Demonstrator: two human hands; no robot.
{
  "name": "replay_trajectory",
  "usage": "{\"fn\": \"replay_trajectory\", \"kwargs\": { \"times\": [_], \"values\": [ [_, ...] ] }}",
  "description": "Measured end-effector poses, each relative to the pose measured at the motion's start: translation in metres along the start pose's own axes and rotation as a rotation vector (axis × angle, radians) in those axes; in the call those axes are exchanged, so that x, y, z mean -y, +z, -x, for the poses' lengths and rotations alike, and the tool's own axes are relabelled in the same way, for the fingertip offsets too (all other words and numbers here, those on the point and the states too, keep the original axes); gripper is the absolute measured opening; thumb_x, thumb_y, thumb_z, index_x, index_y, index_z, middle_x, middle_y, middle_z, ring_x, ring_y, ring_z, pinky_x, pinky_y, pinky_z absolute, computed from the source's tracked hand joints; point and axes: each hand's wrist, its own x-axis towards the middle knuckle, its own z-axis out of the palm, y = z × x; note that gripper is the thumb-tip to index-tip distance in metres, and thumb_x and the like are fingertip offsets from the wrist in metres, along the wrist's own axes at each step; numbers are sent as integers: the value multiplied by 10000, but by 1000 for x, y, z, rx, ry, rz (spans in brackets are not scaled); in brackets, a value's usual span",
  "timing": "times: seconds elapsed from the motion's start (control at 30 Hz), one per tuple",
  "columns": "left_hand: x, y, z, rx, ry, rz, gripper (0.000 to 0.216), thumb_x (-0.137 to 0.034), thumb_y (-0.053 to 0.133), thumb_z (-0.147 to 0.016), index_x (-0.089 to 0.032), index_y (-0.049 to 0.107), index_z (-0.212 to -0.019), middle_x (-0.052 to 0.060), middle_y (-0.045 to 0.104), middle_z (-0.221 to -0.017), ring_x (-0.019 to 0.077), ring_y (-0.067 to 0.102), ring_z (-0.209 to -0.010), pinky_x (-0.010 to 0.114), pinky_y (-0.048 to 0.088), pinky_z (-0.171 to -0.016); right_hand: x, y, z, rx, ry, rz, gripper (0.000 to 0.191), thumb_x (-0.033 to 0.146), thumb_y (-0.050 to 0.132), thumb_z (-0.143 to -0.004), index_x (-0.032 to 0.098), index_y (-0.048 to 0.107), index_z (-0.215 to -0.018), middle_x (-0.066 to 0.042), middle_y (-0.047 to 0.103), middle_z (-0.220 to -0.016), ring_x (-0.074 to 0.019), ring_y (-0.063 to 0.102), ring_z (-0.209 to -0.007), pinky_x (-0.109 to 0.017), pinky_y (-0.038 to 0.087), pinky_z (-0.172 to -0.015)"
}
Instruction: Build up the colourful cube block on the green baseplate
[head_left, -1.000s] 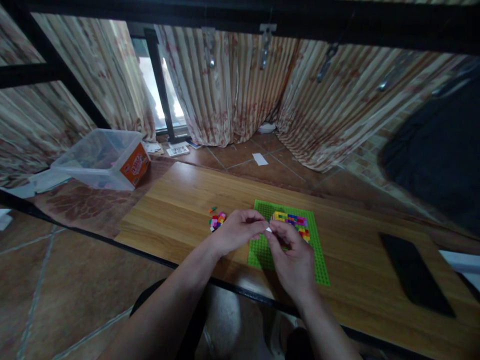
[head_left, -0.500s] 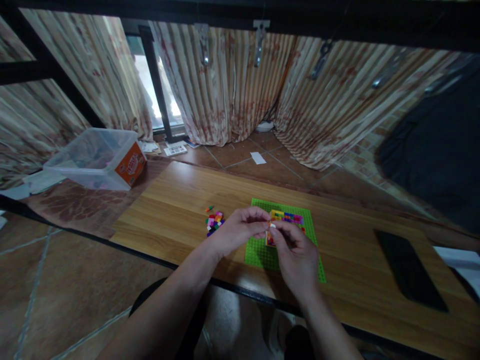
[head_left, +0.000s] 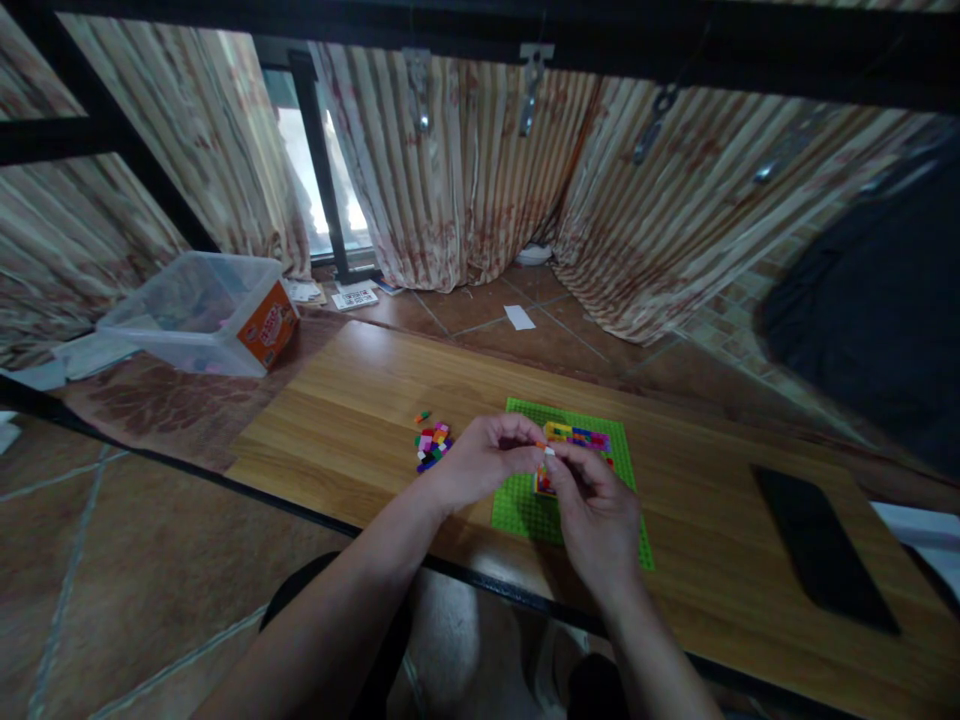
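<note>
Fingertips of my left hand [head_left: 487, 462] and my right hand [head_left: 596, 500] meet above a green studded baseplate [head_left: 521, 512]. My right hand pinches a small white toy brick [head_left: 550, 453] between thumb and index finger. A bit of orange, seemingly another small brick, shows at my left fingertips, which are closed on it. On the baseplate stands a structure of colourful bricks [head_left: 581, 436], yellow, blue, purple and red, partly covered by my hands. Left of my left hand lies a pile of loose bricks [head_left: 433, 443] on the wooden table [head_left: 345, 410].
A black phone-like slab [head_left: 821, 545] lies on the table's right side, with white paper [head_left: 926, 530] beyond it. A clear plastic bin [head_left: 199, 310] with an orange label stands at the left. Curtains [head_left: 465, 180] hang behind, and a dark bar crosses the top.
The whole view has shifted slightly, so things sit a little further right. Both hands stay together over the baseplate, the pinch on the small bricks nearly unchanged.
</note>
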Motion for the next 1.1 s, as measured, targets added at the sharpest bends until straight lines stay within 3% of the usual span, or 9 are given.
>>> {"fn": "replay_trajectory", "kwargs": {
  "times": [0.2, 0.33, 0.5, 0.63, 0.87, 1.1],
  "values": [
    [-1, 3, 1, 20, -5, 53, 258, -343, 769, -696, -124, 672, -792, 6, 617, -703, 93, 538, -650, 236, 412, -649, 5, -2, -1, 6, 63, -117, 219, 409, 608, -859, 213, 695, -901, -12, 687, -800, -153, 612, -694, -292, 502, -660],
    [0, 4, 1, 29, -17, 82, 265, -349, 769, -695, -121, 672, -792, 2, 608, -680, 84, 529, -618, 231, 411, -627, 5, -10, -5, 14, 65, -133, 220, 408, 606, -862, 217, 704, -911, -20, 696, -848, -163, 629, -725, -309, 517, -687],
    [5, 2, -3, -163, -63, 99, 203, -271, 748, -664, -131, 649, -774, -21, 597, -656, 71, 517, -574, 221, 406, -590, -5, -27, -14, -41, -68, 75, 207, 367, 564, -894, 218, 707, -907, -54, 690, -967, -199, 642, -908, -340, 514, -789],
    [8, 0, -6, -264, -77, 59, 132, -192, 693, -665, -136, 657, -780, -36, 571, -623, 60, 488, -540, 213, 387, -558, -10, -35, -16, 9, -188, 216, 195, 342, 546, -907, 227, 703, -909, -59, 678, -975, -213, 631, -964, -380, 497, -862],
    [12, 4, -6, -257, -84, -14, 114, -155, 619, -684, -150, 670, -786, -40, 571, -613, 67, 476, -522, 214, 382, -538, -8, -34, -15, 76, -299, 357, 175, 308, 548, -902, 229, 687, -831, -53, 636, -922, -201, 619, -897, -360, 511, -814],
    [20, 1, -6, -145, -77, -196, 79, -200, 553, -777, -164, 623, -772, -23, 589, -629, 96, 517, -553, 222, 406, -554, -9, -36, -15, 92, -329, 437, 140, 260, 554, -885, 214, 670, -824, -71, 625, -969, -218, 616, -939, -378, 514, -829]
  ]
}}
